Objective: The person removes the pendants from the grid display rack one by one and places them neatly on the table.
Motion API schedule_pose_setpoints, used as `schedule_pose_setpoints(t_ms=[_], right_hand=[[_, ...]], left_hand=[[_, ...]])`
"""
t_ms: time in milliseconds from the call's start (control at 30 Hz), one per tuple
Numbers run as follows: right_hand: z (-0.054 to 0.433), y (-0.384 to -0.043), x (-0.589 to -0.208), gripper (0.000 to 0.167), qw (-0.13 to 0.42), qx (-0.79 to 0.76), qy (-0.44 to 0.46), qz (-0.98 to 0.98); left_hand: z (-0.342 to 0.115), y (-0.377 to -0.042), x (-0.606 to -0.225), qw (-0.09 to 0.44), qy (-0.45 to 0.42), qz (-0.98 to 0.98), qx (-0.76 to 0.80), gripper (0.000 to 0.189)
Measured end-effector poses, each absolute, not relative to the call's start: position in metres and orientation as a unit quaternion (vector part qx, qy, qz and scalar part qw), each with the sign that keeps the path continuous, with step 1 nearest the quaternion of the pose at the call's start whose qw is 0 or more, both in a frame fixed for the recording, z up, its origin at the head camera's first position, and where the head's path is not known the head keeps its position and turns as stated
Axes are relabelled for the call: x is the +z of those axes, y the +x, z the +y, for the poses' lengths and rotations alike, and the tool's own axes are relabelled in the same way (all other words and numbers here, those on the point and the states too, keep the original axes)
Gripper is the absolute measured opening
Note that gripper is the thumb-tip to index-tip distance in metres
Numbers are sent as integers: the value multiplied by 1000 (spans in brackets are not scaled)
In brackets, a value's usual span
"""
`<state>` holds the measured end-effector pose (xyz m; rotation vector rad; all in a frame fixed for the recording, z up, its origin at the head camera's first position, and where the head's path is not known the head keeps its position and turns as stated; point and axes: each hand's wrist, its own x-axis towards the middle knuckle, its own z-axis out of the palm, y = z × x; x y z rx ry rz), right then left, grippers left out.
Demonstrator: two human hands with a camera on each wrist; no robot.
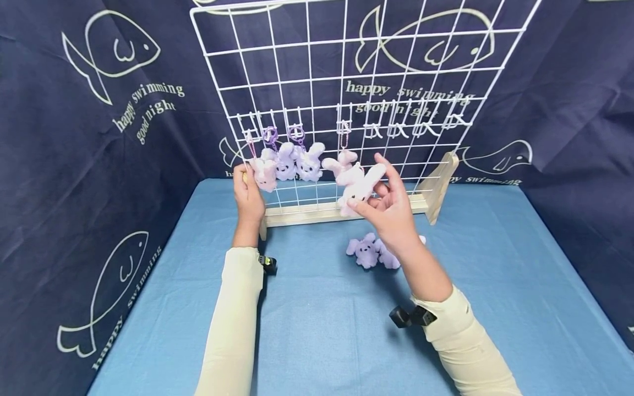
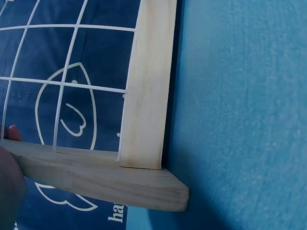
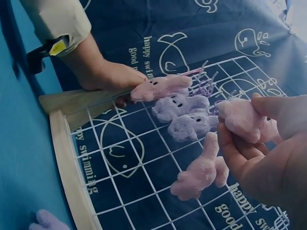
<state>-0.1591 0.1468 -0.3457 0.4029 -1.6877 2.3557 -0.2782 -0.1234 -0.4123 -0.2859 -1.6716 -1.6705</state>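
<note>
My right hand pinches a pink plush bunny keychain between thumb and fingers, in front of the white wire grid rack. Another pink plush bunny hangs from a hook just behind it. At the rack's left end, my left hand grips the wooden side support, thumb in front and a fingertip showing behind. Close beside that hand hangs a pink plush bunny. Two purple plush bunnies, one on the left and one on the right, hang next to it by purple rings.
On the blue cloth lie purple plush toys, partly hidden by my right forearm. Several white hooks project from the grid on the right. A wooden foot supports the rack's right end. Dark fish-print fabric stands behind.
</note>
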Motion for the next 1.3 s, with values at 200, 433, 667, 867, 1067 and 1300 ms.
schedule_pose_setpoints(t_ms=[200,433,667,867,1067,1300], right_hand=[[148,-159,-353,92,107,781,154,-595],[150,-159,-357,82,87,761,159,-623],[152,-160,-361,71,70,739,134,-656],[154,-163,-368,63,53,729,123,-672],[156,-168,-375,76,9,708,137,-693],[157,-173,-386,70,-57,656,118,-743]], left_hand=[[-123,-279,-410,367,-119,-637,-667,27],[-128,-296,-423,386,-116,-631,-663,32],[-129,-305,-428,386,-134,-595,-692,21],[-132,-305,-427,370,-130,-582,-712,23],[-134,-303,-422,352,-126,-596,-711,31],[-135,-302,-417,346,-115,-599,-713,34]])
